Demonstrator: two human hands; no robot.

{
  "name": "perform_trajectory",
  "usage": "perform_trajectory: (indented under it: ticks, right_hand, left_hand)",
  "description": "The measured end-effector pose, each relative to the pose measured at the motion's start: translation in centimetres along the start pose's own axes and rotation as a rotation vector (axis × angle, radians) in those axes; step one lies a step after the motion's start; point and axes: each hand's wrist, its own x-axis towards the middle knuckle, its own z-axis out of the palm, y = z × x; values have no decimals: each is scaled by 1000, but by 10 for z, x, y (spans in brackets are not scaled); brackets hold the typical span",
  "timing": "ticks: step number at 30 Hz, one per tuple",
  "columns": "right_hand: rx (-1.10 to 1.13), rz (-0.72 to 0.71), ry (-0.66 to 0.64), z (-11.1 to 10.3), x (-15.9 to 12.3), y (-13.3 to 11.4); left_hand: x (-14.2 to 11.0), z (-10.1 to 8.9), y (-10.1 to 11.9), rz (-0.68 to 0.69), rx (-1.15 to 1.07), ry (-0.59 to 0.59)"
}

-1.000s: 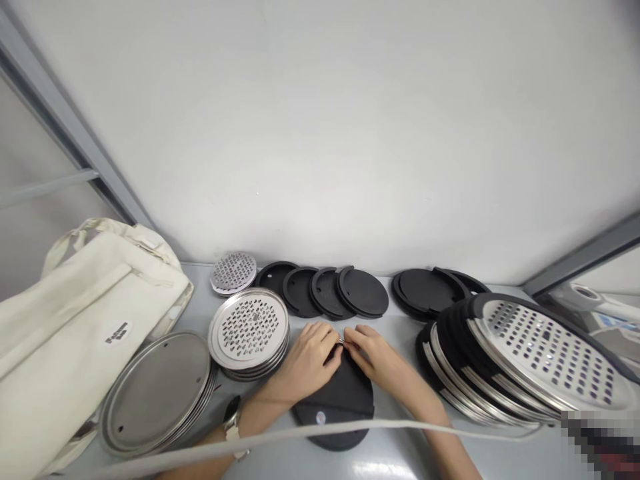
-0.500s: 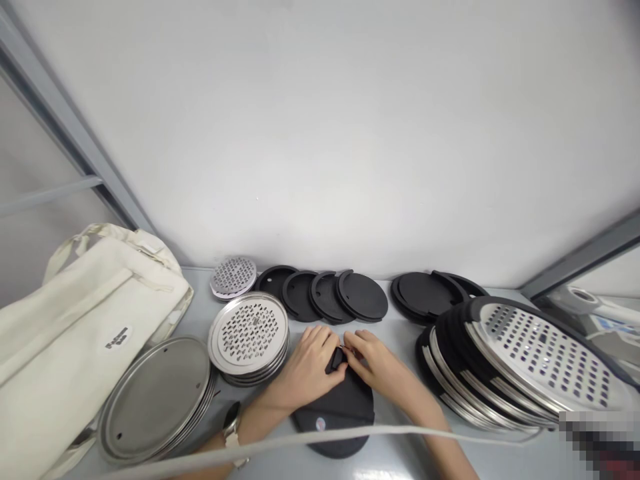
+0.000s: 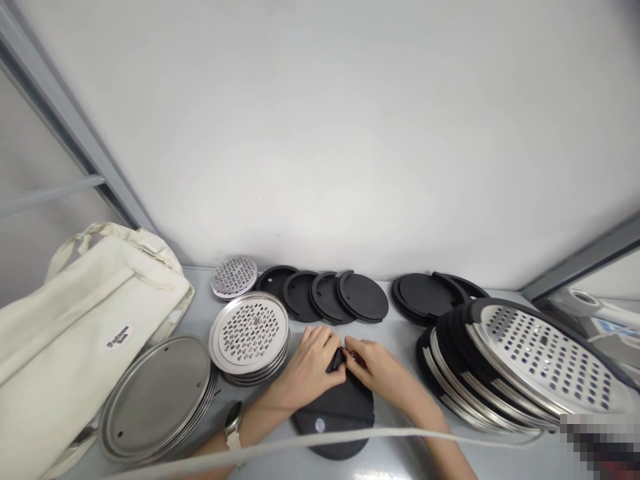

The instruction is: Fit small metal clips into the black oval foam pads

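A round black disc (image 3: pixel 340 410) lies on the grey table in front of me, with a small sticker near its front edge. My left hand (image 3: pixel 307 367) and my right hand (image 3: pixel 375 367) meet over its far rim. Both pinch a small black tab (image 3: pixel 336 361) that sticks up from the disc's edge. The fingers of both hands are curled and pressed together. A watch (image 3: pixel 231 423) is on my left wrist.
A stack of perforated steel discs (image 3: pixel 249 331) and a stack of plain steel plates (image 3: pixel 156 393) lie to the left, next to a cream cloth bag (image 3: pixel 65 333). Black discs (image 3: pixel 325 293) line the back wall. A big slanted pile of rubber-rimmed perforated discs (image 3: pixel 530 363) fills the right. A white cord (image 3: pixel 350 435) crosses the front.
The black tab at the disc's far edge has been lifted up between my fingertips. My hands have stayed in the same place.
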Motion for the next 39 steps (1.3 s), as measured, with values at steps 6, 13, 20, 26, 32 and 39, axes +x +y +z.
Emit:
perform_trajectory:
  ticks: [6,13,20,26,32,39]
  right_hand:
    - [21,-6,-23,-4,0,2]
    - [48,3,-39,-6,-1,0]
    - [-13,15,-40,-6,0,-1]
    - [-190,-56,-51,-9,2,-1]
    - [-216,-133,-45,-10,2,6]
    - [-71,-142,14,-5,0,13]
  left_hand:
    - [0,1,-1,4,9,-7]
    - [1,1,-1,24,42,-16]
    - [0,0,-1,23,35,-19]
    - [0,0,-1,22,31,-22]
    - [1,0,-1,4,-45,-32]
    - [2,3,-1,-6,-37,-33]
